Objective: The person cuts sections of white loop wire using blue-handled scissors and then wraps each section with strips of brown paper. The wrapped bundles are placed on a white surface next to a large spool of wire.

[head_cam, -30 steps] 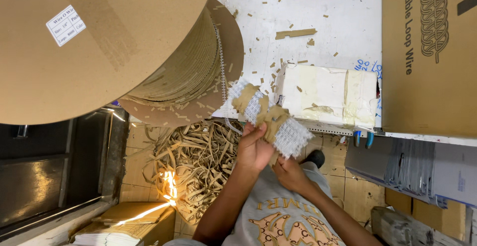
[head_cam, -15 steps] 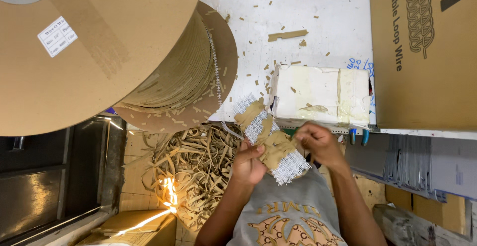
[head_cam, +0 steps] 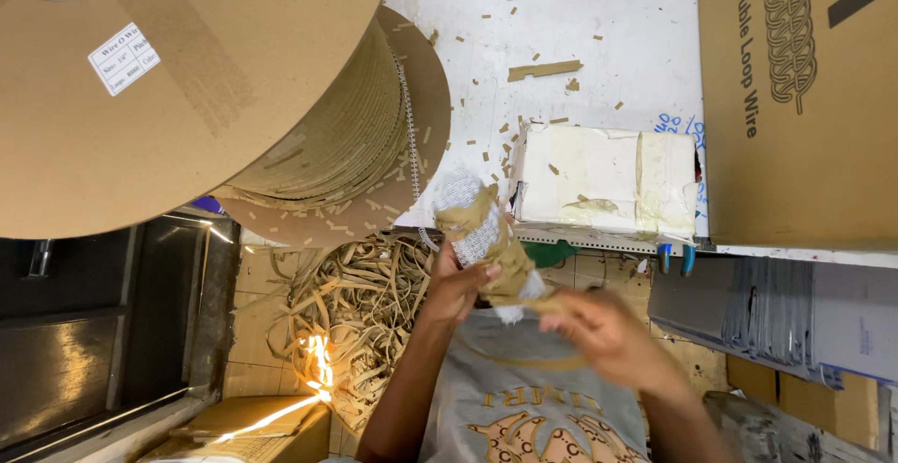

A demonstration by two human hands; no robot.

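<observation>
My left hand (head_cam: 456, 287) grips a short length of white looped binding wire (head_cam: 475, 229) wrapped in a tan paper strip, held upright just below the table's edge. My right hand (head_cam: 603, 332), blurred by motion, pinches the loose end of the tan paper strip (head_cam: 535, 304) and holds it out to the right, a little below the wire. The wire leads up toward a large cardboard spool (head_cam: 187, 89) wound with more of the same, which fills the upper left.
A white block (head_cam: 603, 175) lies on the white table (head_cam: 580, 23) among paper scraps. A big brown carton (head_cam: 804, 98) stands at right. A heap of tan paper strips (head_cam: 355, 313) covers the floor. Stacked grey sheets (head_cam: 776, 313) sit at lower right.
My right hand has moved down and right, away from the wire, drawing the paper strip out. My left hand turned the wire piece more upright. The view has shifted slightly.
</observation>
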